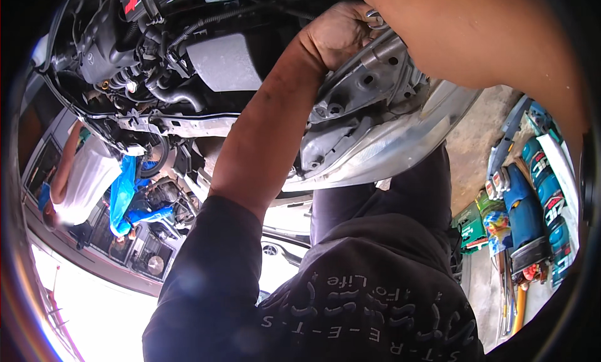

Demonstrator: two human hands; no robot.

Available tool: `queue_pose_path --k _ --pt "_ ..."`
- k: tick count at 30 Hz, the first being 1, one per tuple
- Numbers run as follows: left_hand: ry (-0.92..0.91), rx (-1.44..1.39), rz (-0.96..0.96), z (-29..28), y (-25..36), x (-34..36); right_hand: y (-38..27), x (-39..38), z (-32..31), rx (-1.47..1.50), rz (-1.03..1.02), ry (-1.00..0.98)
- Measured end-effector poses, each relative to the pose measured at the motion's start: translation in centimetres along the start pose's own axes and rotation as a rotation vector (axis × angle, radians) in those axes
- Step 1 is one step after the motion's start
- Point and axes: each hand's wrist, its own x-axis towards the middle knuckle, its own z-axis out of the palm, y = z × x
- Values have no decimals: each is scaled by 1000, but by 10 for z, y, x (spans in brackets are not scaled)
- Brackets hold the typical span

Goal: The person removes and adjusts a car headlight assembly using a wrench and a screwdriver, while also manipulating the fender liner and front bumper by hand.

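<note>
My left hand (pixel 341 35) reaches over the top of the headlight housing (pixel 369 83), its fingers curled and partly hidden. At those fingers shows a shiny metal tool (pixel 375 19) with a rounded end, possibly a wrench; most of it is out of sight. My right forearm (pixel 476 33) crosses the upper right corner, and the hand lies beyond the upper edge. Below the housing, the clear headlight lens (pixel 400 158) curves along the car's front corner, close to my body.
The engine (pixel 103 55) fills the upper left, beside a grey box-shaped cover (pixel 225 61). At left stands another person in a white top (pixel 87 174), near blue sheeting (pixel 125 196). Teal containers (pixel 554 205), a blue bottle-shaped thing (pixel 524 205) and a green crate (pixel 471 227) are at right.
</note>
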Motion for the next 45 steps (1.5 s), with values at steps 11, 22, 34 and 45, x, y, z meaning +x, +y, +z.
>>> queue_pose_path --k 11,22,34,45 --pt "-298 -150 -10 -10 -14 11 -3 21 -13 -41 -9 -132" --pt "-203 172 -98 -31 -34 14 -6 42 -25 -92 -7 -226" --pt "-126 709 77 -14 -30 11 4 44 -27 39 -48 -204" --pt "-105 633 -58 -3 -22 14 1 53 -35 161 23 -359"
